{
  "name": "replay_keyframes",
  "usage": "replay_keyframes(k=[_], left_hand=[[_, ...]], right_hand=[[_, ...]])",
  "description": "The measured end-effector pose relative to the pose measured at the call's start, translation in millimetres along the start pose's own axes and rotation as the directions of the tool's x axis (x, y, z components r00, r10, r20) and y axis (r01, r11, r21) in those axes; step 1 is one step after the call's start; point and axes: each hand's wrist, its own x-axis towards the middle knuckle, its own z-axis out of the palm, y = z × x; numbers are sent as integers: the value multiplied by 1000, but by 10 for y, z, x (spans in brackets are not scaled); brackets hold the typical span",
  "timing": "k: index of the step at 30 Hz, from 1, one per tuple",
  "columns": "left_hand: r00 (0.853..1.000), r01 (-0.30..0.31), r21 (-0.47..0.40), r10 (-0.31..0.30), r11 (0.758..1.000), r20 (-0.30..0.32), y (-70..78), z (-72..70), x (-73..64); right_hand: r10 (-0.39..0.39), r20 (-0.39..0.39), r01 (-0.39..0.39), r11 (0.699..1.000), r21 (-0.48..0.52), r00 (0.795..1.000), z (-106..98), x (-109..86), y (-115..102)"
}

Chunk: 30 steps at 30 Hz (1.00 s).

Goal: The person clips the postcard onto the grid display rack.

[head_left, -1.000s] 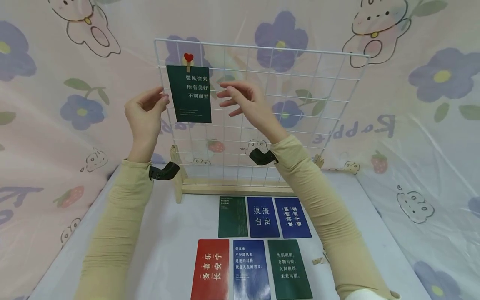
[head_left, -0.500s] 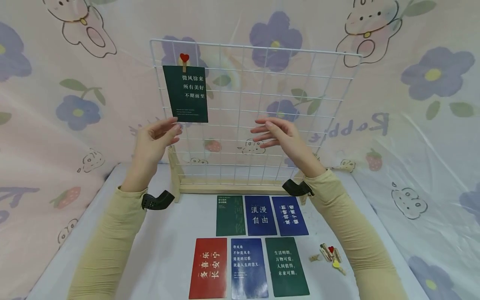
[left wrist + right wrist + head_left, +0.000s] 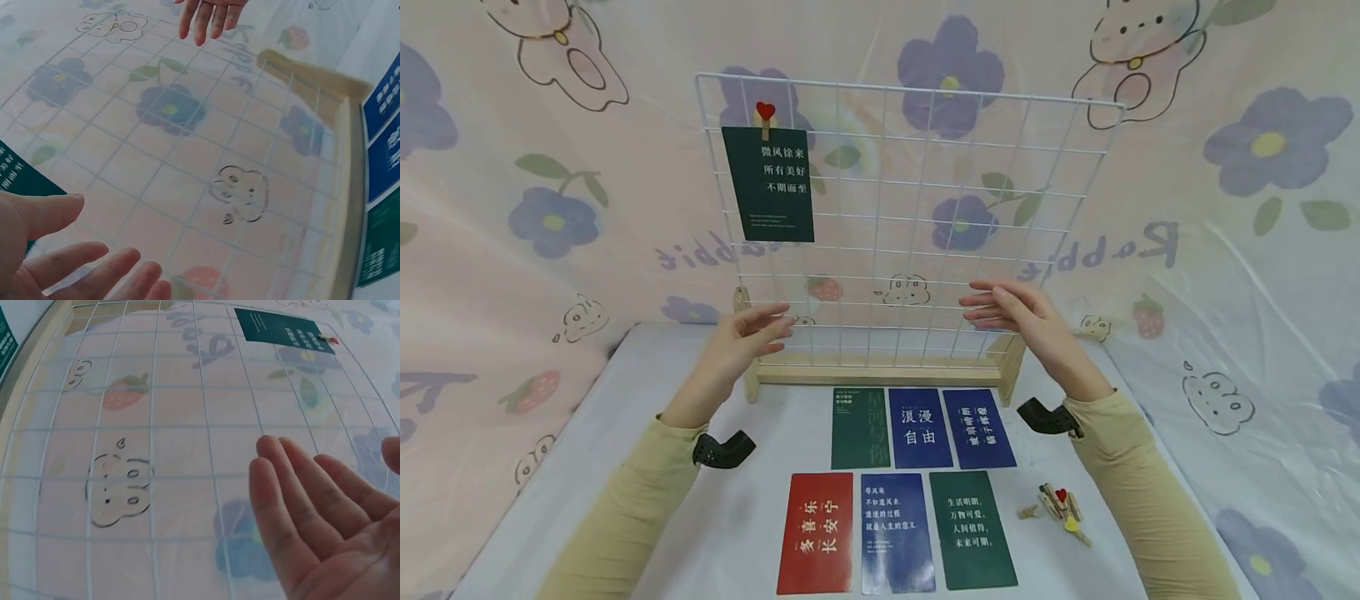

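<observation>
My left hand (image 3: 733, 354) is in front of the lower left of a white wire grid (image 3: 880, 250), its fingers relaxed around nothing. On the other side, my right hand (image 3: 1030, 329) is held before the grid's lower right, fingers extended and holding nothing, as the right wrist view also shows. A dark green card (image 3: 771, 187) with white writing hangs at the grid's upper left. A wooden clothespin with a red heart (image 3: 765, 112) pins its top edge to a wire.
The grid stands in a wooden base (image 3: 880, 375). In front lie two rows of cards, including a red card (image 3: 815, 533), a blue card (image 3: 898, 533) and a green card (image 3: 973, 530). Several small clothespins (image 3: 1063, 508) lie to their right. A patterned curtain (image 3: 1225, 317) hangs behind.
Both hands have come down from beside the hung card and moved farther apart, the right one moving right. The card stays clipped in place. The clothespins on the table are now uncovered.
</observation>
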Motion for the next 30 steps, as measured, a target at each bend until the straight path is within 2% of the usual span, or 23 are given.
replay_keyframes(k=[6, 10, 17, 24, 30], left_hand=[[992, 80, -96, -69, 992, 108, -305, 109, -13], [984, 122, -162, -97, 979, 150, -468, 176, -13], [977, 185, -220, -155, 958, 150, -681, 261, -32], [953, 281, -200, -248, 939, 174, -867, 374, -66], [933, 340, -210, -300, 917, 200, -1022, 423, -28]], right_hand=[[81, -12, -81, 996, -32, 997, -125, -328, 228], [143, -36, -144, 989, -26, 989, -171, -533, 367], [228, -41, -229, 973, -23, 973, -218, -829, 568], [342, -81, -346, 937, -40, 936, -262, -1131, 803], [408, -68, -410, 911, -35, 911, -264, -1296, 995]])
